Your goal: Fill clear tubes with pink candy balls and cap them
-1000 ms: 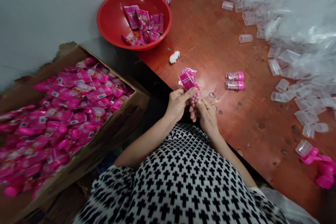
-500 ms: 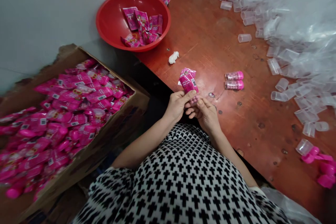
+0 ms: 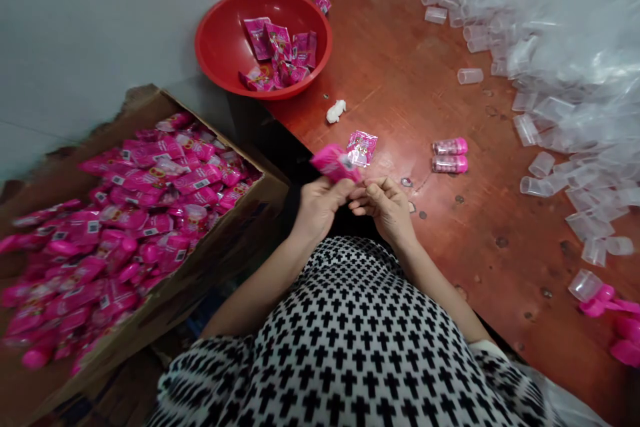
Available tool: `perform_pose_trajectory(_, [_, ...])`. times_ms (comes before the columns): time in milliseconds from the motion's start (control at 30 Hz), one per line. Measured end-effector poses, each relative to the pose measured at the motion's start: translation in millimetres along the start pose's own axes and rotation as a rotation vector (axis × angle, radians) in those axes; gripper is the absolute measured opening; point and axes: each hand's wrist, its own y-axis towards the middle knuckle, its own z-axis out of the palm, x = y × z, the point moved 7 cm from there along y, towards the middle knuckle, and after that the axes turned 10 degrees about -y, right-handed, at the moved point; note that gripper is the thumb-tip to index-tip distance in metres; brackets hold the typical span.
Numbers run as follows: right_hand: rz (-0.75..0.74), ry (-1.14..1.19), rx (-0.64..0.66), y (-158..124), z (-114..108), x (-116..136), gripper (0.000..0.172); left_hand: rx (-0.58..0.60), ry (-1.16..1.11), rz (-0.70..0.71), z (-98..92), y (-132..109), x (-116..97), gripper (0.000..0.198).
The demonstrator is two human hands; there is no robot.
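My left hand [image 3: 321, 208] is closed around the lower end of a pink printed packet [image 3: 334, 161], which is smeared by motion and tilts up to the left. My right hand [image 3: 389, 205] has its thumb and fingers pinched at that same lower end, close to the left fingertips. What lies between the fingers there is mostly hidden. Just beyond the hands, a flat pink sachet [image 3: 362, 148] lies on the table. To the right lie two small clear bottles with pink caps [image 3: 450, 155], side by side, with small pieces inside.
A red bowl [image 3: 215, 60] with several pink sachets stands at the table's [image 3: 400, 53] far left. A cardboard box [image 3: 240, 213] full of pink packets sits to the left. Clear plastic cups [image 3: 550, 107] heap at the right, pink parts [image 3: 597, 300] near them. A white lump [image 3: 336, 111] lies mid-table.
The pink packet has swung left and tilted, uncovering the flat sachet behind it. My left hand has moved slightly left and down; my right hand has shifted little. The view has shifted slightly.
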Motion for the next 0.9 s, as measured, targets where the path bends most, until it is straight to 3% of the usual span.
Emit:
perform_pose_trajectory(100, [-0.028,-0.050,0.002,1.1,-3.9,7.8,0.035,-0.149,-0.038,0.399,-38.5,-3.4,-62.0,0.046])
perform_pose_trajectory(167, [-0.041,-0.075,-0.037,1.8,-12.3,10.6,0.032,-0.246,-0.045,0.563,-61.1,-2.3,-81.9,0.051])
perform_pose_trajectory(267, [-0.035,-0.113,-0.096,1.3,-23.5,9.7,0.030,-0.247,0.268,0.556,-62.5,17.6,-70.4,0.047])
perform_pose_trajectory(400, [-0.011,-0.178,-0.086,-2.8,-24.5,5.3,0.029,-0.059,0.940,0.669,-20.4,61.7,-38.1,0.047])
perform_pose_trajectory(467, [0.001,-0.198,-0.079,-4.9,-23.1,3.2,0.029,-0.058,1.124,0.736,-7.7,89.6,-31.9,0.047])
perform_pose_trajectory(533, [0.015,-0.204,-0.082,-5.9,-22.2,1.2,0.029,-0.114,1.232,0.739,-4.3,119.1,-31.6,0.046])
perform_pose_trajectory(667, [0.019,-0.214,-0.088,-5.2,-21.4,-1.4,0.028,-0.140,1.354,0.680,-4.4,161.4,-30.0,0.022])
perform_pose_trajectory(800, [0.015,-0.225,-0.083,-4.3,-22.8,-2.9,0.027,-0.131,1.340,0.700,-4.6,166.7,-31.3,0.025])
perform_pose_trajectory(900, [0.017,-0.217,-0.082,-5.3,-25.0,-3.1,0.027,-0.088,1.356,0.714,-0.4,148.8,-31.1,0.037])
